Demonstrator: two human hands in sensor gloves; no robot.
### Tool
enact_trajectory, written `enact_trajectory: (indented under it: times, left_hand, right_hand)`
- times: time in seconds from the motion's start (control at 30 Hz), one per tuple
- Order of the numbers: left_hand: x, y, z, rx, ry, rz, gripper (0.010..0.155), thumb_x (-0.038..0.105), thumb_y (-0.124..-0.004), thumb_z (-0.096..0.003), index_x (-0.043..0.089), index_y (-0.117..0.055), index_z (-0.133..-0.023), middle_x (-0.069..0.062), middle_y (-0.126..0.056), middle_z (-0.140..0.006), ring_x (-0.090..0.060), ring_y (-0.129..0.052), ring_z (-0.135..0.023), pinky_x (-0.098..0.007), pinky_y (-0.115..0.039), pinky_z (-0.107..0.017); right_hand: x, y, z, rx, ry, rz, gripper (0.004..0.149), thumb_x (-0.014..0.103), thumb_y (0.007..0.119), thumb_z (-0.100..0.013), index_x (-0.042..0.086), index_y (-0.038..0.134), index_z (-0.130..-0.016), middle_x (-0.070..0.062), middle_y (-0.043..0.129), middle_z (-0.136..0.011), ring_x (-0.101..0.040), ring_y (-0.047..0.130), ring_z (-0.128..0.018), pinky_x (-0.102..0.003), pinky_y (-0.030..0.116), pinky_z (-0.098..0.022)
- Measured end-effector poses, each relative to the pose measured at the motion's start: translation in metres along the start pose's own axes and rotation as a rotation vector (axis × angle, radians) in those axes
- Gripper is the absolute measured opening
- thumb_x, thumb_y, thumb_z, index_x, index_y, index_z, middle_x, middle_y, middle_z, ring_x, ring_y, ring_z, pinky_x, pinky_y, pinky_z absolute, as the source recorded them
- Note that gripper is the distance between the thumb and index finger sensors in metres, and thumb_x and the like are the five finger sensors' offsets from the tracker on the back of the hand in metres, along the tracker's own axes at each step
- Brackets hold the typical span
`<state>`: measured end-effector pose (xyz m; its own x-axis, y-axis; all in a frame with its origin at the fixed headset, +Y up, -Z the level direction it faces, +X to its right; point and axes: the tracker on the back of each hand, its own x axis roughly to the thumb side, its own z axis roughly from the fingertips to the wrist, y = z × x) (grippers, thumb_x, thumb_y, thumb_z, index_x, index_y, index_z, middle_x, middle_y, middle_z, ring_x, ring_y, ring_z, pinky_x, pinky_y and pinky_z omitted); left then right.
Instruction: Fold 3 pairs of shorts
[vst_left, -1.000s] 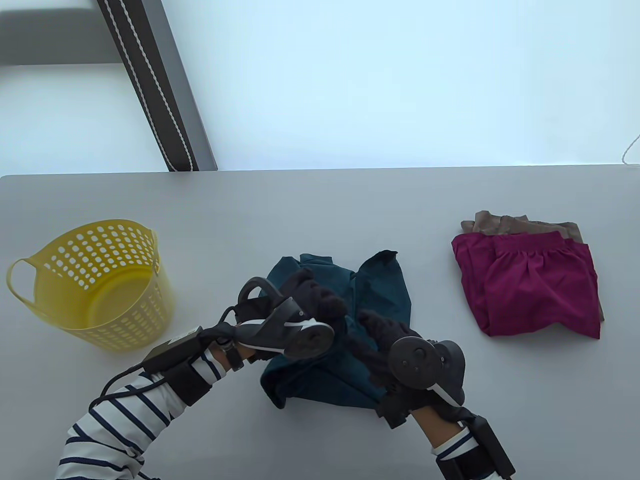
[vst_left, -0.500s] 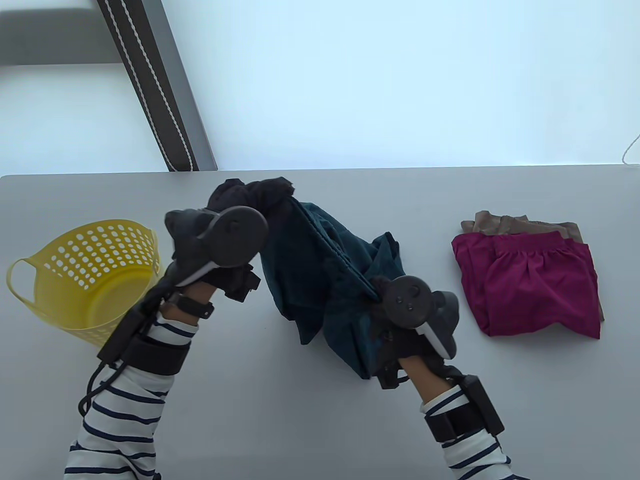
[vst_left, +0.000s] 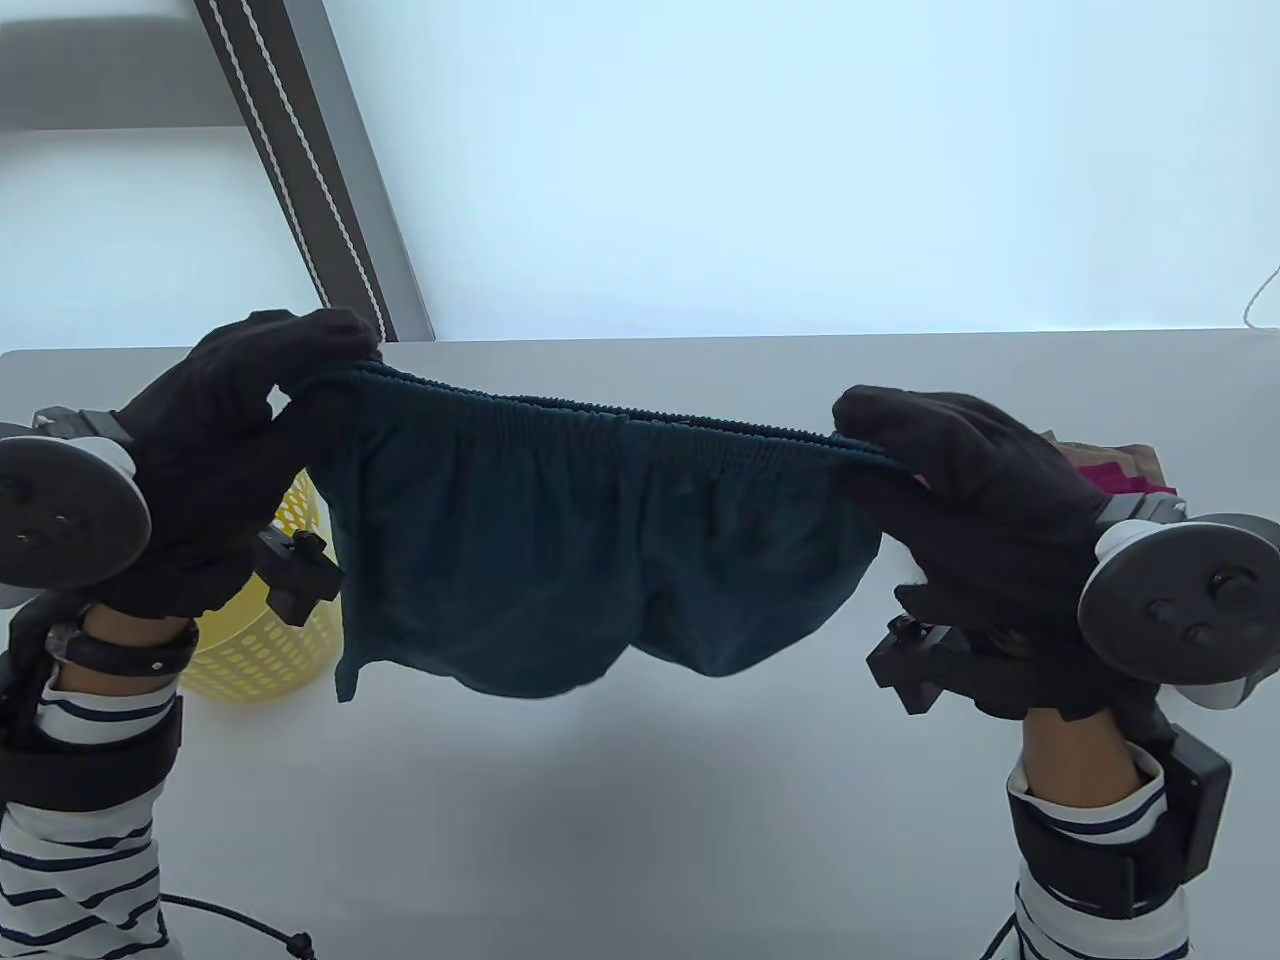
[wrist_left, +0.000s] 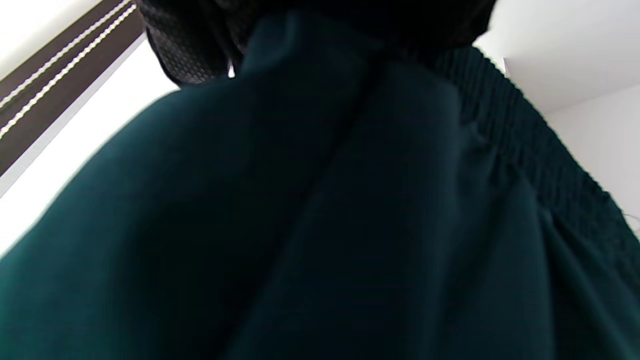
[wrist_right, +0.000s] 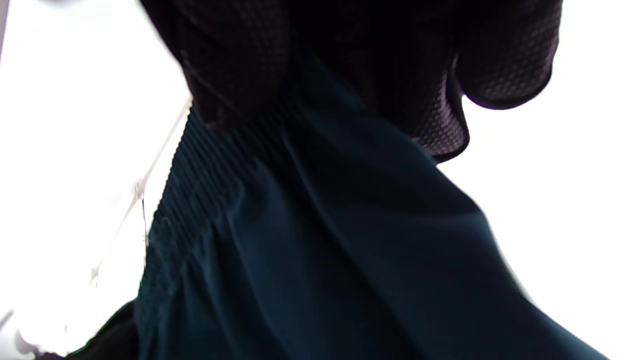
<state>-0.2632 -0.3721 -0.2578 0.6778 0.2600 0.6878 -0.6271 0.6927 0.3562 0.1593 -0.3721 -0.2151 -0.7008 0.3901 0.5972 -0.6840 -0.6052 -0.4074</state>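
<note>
Dark teal shorts (vst_left: 560, 540) hang spread in the air above the table, waistband on top and stretched flat between both hands. My left hand (vst_left: 230, 440) grips the waistband's left end, and my right hand (vst_left: 960, 480) grips its right end. Both legs of the shorts dangle free. Teal cloth (wrist_left: 320, 225) fills the left wrist view under the gloved fingers (wrist_left: 190, 45). The right wrist view shows the same cloth (wrist_right: 310, 260) with gloved fingers (wrist_right: 240, 55) curled over the waistband. A folded magenta pair on a tan pair (vst_left: 1130, 465) lies mostly hidden behind my right hand.
A yellow perforated basket (vst_left: 280, 620) stands at the left of the grey table (vst_left: 640, 800), partly behind my left hand and the shorts. The table's far edge runs just behind the waistband. A cable (vst_left: 240, 925) lies at the front left.
The teal shorts went from a crumpled heap on the table to being lifted and pulled out wide. Both hands moved apart, each to one end of the waistband.
</note>
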Motion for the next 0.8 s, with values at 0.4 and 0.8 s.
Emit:
enact_trajectory:
  times: [0.4,0.8]
  left_hand:
    - [-0.042,-0.138,-0.058,-0.466,0.225,-0.779,0.044,0.048,-0.065,-0.0441,0.038,-0.063,-0.087,0.004,-0.078,-0.086,-0.030,-0.087,-0.090,-0.064,-0.065,-0.073]
    - [-0.038,-0.089,-0.043,0.180,0.146,-0.913,0.046,0.047,-0.065,-0.0400,0.040,-0.055,-0.084,0.018,-0.084,-0.071,-0.010,-0.098,-0.078,-0.053,-0.073,-0.073]
  right_hand:
    - [-0.082,0.110,-0.049,0.387,0.488,0.509,0.046,0.030,0.072,-0.044,0.001,0.073,-0.080,-0.006,0.098,-0.042,-0.024,0.102,-0.026,-0.043,0.083,-0.028]
    - [-0.067,0.109,-0.037,-0.166,0.143,0.394,0.045,0.030,0.076,-0.044,0.025,0.064,-0.086,0.002,0.092,-0.073,-0.021,0.102,-0.061,-0.044,0.081,-0.055]
